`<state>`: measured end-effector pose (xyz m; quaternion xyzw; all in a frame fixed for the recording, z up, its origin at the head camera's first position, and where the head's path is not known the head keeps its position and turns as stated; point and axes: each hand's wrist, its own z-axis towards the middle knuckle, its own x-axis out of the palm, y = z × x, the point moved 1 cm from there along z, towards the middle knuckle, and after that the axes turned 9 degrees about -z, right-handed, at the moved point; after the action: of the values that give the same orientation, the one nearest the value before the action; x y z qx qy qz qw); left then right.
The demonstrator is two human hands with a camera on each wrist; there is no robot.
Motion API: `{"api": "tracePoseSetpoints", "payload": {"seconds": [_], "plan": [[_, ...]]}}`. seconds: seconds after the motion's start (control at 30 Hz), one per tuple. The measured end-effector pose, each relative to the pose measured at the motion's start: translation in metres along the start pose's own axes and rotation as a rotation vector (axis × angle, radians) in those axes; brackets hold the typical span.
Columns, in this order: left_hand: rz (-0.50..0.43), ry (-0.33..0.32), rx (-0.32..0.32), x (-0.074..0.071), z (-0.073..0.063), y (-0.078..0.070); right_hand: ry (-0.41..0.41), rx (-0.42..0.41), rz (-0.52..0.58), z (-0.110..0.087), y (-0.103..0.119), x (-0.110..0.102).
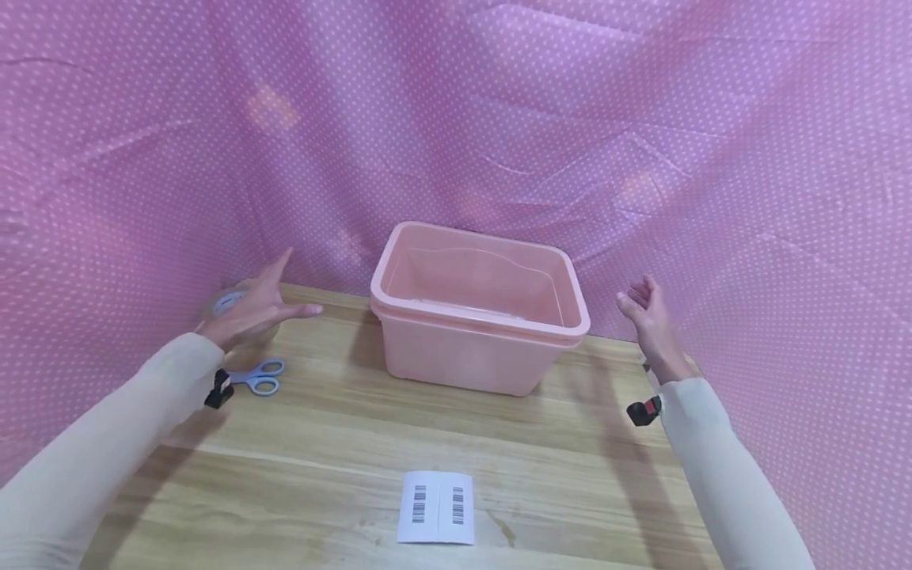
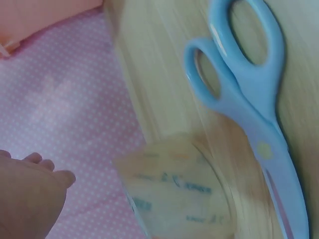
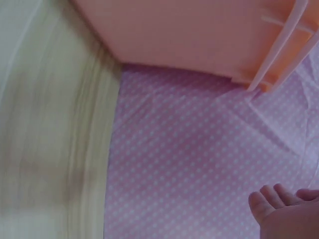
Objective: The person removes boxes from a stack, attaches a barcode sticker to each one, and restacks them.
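Left wrist only: lettering [image 2: 199,188] on tape [image 2: 174,204]

A barcoded card [image 1: 435,508], seemingly creased, lies on the wooden table [image 1: 321,459]

The card [image 1: 435,535] bears two barcodes [image 1: 419,504], one on each half, their lengths running side by side; no digits can be read with them. The tape [image 2: 172,201], in the left wrist view, carries blue-green lettering [image 2: 187,184] in several short, slanting rows; it is too blurred for any word to be made out.
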<state>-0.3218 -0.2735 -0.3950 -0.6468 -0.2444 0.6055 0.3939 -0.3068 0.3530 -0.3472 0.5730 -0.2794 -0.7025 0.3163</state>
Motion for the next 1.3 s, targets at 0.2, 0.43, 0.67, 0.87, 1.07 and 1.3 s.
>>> {"api": "tracePoseSetpoints", "payload": {"seconds": [0.2, 0.43, 0.67, 0.87, 1.07, 1.3], "plan": [[-0.081, 0.041, 0.005, 0.007, -0.001, -0.006, 0.06, 0.051, 0.022, 0.004, 0.009, 0.006], [-0.164, 0.054, 0.025, 0.017, -0.001, -0.014, 0.095, 0.064, 0.105, 0.0, 0.022, 0.012], [-0.293, 0.087, 0.021, 0.033, 0.004, -0.03, 0.113, 0.048, 0.221, 0.001, 0.039, 0.02], [-0.352, 0.085, 0.077, 0.051, 0.007, -0.042, 0.134, 0.05, 0.19, -0.002, 0.047, 0.024], [-0.396, 0.096, 0.091, 0.064, 0.008, -0.054, 0.17, 0.071, 0.156, -0.002, 0.051, 0.027], [-0.431, 0.102, 0.077, 0.074, 0.011, -0.064, 0.238, 0.099, 0.15, 0.004, 0.056, 0.032]]}}
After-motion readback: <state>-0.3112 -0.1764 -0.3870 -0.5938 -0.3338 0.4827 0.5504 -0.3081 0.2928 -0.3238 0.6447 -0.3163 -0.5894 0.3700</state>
